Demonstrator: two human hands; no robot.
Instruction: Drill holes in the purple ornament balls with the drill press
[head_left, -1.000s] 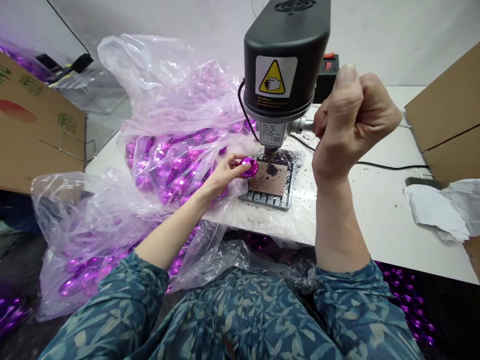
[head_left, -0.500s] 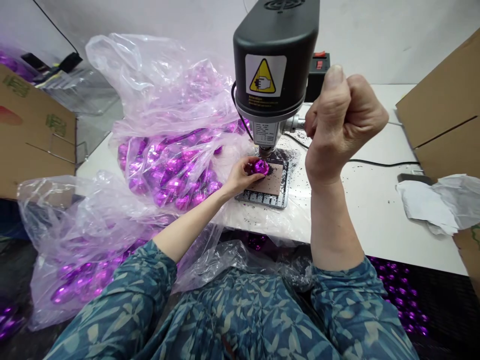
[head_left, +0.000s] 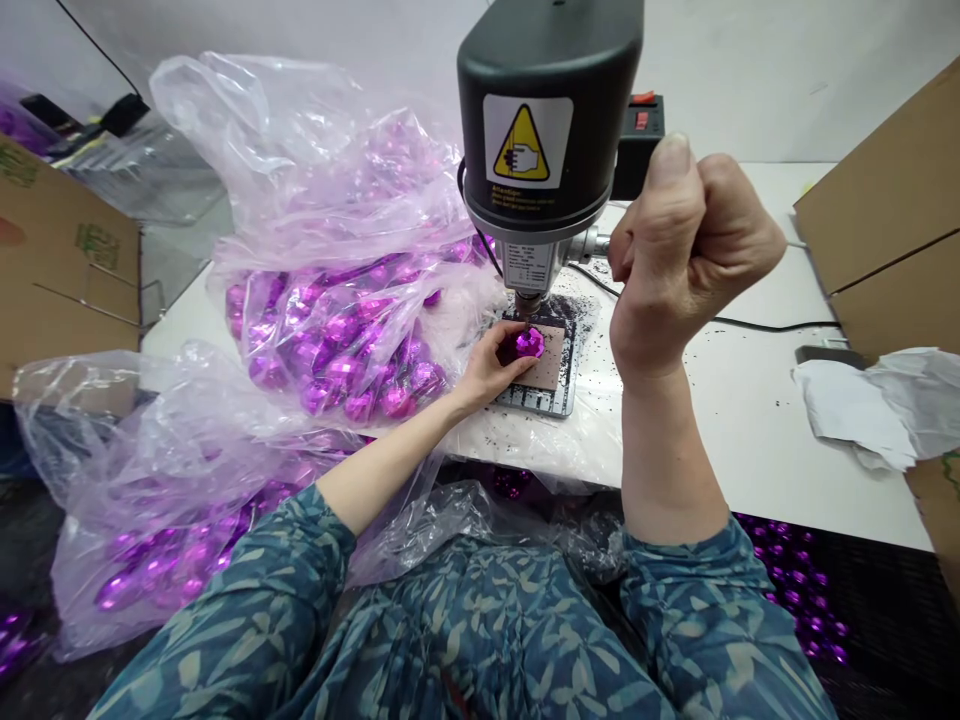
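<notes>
Between the thumb and fingers of my left hand [head_left: 496, 364] is a shiny purple faceted ball [head_left: 529, 343]. It sits over the brown pad on the base plate [head_left: 558, 402] of a small bench drill press [head_left: 551, 130], just below the chuck [head_left: 528, 302]. Whether the bit touches the ball I cannot tell. My right hand [head_left: 686, 250] is raised in a fist around the feed handle at the press's right side; the fist hides most of that handle.
Clear plastic bags of purple balls [head_left: 337, 340] lie left of the press. Dark shavings litter the white table [head_left: 720, 420]. Cardboard boxes [head_left: 885, 200] stand at both sides. White crumpled paper [head_left: 862, 405] lies at right, and a black cable [head_left: 780, 327] runs behind my right hand.
My left hand and the ball have shifted slightly right and toward me on the pad. My right hand stays closed at the handle with hardly any movement.
</notes>
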